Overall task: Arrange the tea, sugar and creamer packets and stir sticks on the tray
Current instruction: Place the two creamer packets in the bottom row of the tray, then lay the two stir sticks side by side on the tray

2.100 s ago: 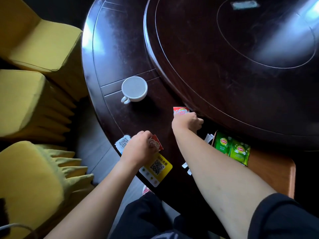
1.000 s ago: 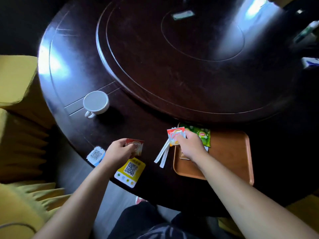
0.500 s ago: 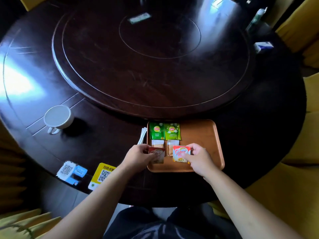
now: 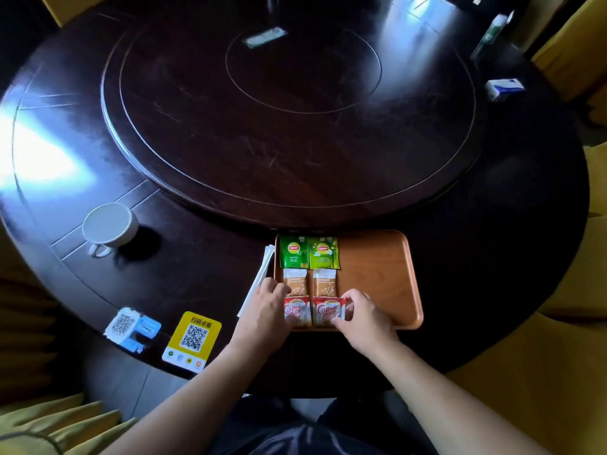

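Packets fill the left half of the orange-brown wooden tray at lower centre, in paired rows, probably so each kind reads at a glance: two green tea packets, two tan sugar packets, two red-and-white creamer packets. The left hand and right hand pinch the creamers' outer edges, seemingly squaring them. White stir sticks lie off-tray, left of its rim, half hidden.

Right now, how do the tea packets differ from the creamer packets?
The tea packets are green and lie at the tray's far end, untouched. The creamer packets are red and white, at the near edge, with the left hand and right hand on them. Both are side-by-side pairs.
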Demonstrator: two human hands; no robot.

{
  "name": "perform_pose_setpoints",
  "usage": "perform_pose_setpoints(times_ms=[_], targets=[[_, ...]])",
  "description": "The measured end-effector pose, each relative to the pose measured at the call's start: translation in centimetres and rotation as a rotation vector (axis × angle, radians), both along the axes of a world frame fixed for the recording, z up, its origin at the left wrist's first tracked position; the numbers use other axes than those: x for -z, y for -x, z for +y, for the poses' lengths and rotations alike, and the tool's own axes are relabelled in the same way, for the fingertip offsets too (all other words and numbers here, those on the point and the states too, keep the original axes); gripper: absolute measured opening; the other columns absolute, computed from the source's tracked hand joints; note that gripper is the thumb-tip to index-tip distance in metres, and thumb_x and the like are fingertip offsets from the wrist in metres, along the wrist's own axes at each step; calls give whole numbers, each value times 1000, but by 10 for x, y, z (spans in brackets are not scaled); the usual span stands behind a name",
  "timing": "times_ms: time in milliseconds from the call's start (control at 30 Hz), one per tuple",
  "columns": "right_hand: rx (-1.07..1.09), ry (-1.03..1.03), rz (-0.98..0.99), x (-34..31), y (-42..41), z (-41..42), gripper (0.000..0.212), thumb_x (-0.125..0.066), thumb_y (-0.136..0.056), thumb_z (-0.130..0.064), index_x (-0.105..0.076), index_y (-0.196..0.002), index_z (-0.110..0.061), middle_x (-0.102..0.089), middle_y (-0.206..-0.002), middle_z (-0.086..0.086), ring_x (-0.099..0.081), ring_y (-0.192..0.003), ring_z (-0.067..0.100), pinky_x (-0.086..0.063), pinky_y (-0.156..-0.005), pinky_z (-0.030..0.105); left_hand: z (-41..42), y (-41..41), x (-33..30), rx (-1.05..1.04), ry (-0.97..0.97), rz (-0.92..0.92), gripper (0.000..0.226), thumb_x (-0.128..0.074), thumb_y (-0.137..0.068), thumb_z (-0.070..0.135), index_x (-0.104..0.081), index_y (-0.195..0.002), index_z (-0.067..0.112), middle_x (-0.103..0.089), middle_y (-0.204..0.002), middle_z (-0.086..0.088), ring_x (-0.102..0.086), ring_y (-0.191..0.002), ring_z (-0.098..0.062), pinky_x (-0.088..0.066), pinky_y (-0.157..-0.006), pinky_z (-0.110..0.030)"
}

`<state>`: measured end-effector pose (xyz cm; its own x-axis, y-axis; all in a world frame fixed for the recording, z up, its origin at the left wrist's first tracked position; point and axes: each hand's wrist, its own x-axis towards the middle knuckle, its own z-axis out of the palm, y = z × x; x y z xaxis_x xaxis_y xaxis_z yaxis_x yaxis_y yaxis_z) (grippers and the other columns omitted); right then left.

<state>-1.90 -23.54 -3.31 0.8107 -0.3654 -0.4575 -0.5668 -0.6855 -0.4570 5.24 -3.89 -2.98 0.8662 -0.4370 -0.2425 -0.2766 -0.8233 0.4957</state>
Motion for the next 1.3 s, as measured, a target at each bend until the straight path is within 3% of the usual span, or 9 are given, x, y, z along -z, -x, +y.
perform_pose_setpoints(times_ms=[167, 267, 400, 467, 567, 700, 1000, 1167, 1300], targets=[[-199, 96, -122, -4, 0, 2, 56, -79, -84, -30, -54, -133, -20, -52, -125, -1, -57, -110, 22, -53, -88, 37, -1, 7, 4, 188, -36, -157, 39, -68, -83, 33, -65, -117, 13, -59, -114, -6, -51, -104, -26, -50, -90, -38], [-374, 118, -162, -2, 0, 5, 44, -72, -89, -26, -60, -131, -19, -53, -128, -4, -51, -113, 23, -53, -88, 40, -2, 11, 8, 255, -47, -177, 35, -64, -86, 28, -65, -119, 16, -61, -119, -5, -54, -102, -26, -51, -90, -37], [-402, 143, -155, 1, 3, 10, 32, -68, -91, -26, -65, -122, -18, -54, -132, -4, -50, -116, 25, -53, -90, 45, -1, 12, 7, 358, -80, -274, 11, -76, -77, 25, -76, -88, 23, -72, -89, 3, -60, -73, -17, -54, -68, -27], [-383, 134, -155, 3, 5, 10, 32, -68, -91, -26, -65, -122, -18, -52, -133, -2, -51, -117, 24, -53, -91, 45, 0, 14, 9, 366, -68, -264, 10, -72, -80, 23, -76, -89, 22, -71, -89, 3, -60, -74, -18, -54, -68, -29], [-352, 116, -151, 3, 6, 11, 30, -69, -91, -26, -66, -120, -18, -50, -131, 0, -55, -114, 24, -55, -89, 44, 3, 14, 12, 318, 14, -213, 21, -61, -89, 24, -73, -105, 19, -67, -104, -1, -59, -89, -23, -52, -78, -33], [-312, 116, -161, -1, 2, 14, 27, -67, -91, -32, -64, -115, -21, -48, -127, -2, -56, -111, 21, -54, -83, 39, 15, 6, 4, 160, 79, -105, 23, -64, -88, 33, -70, -106, 20, -63, -108, 1, -58, -100, -19, -51, -84, -34], [-401, 74, -205, -19, -31, 40, 25, -63, -95, -30, -64, -117, -18, -57, -117, 1, -48, -117, 20, -51, -91, 39, 48, -33, 3, -298, -9, -98, 25, -67, -83, 43, -64, -97, 22, -57, -91, 6, -57, -90, -21, -51, -67, -36], [-512, 109, -240, -25, -59, 62, 25, -64, -94, -27, -64, -117, -18, -59, -115, 3, -49, -113, 24, -48, -94, 41, 48, -50, 9, -299, -64, -29, 21, -66, -80, 42, -66, -83, 21, -55, -83, 5, -61, -85, -22, -42, -62, -30], [-634, 180, -229, -27, -82, 76, 29, -62, -94, -29, -64, -119, -15, -60, -116, 5, -49, -114, 26, -51, -90, 46, 48, -55, 15, -281, -97, 10, 25, -62, -80, 43, -68, -79, 19, -62, -86, 2, -63, -82, -23, -47, -65, -31]])
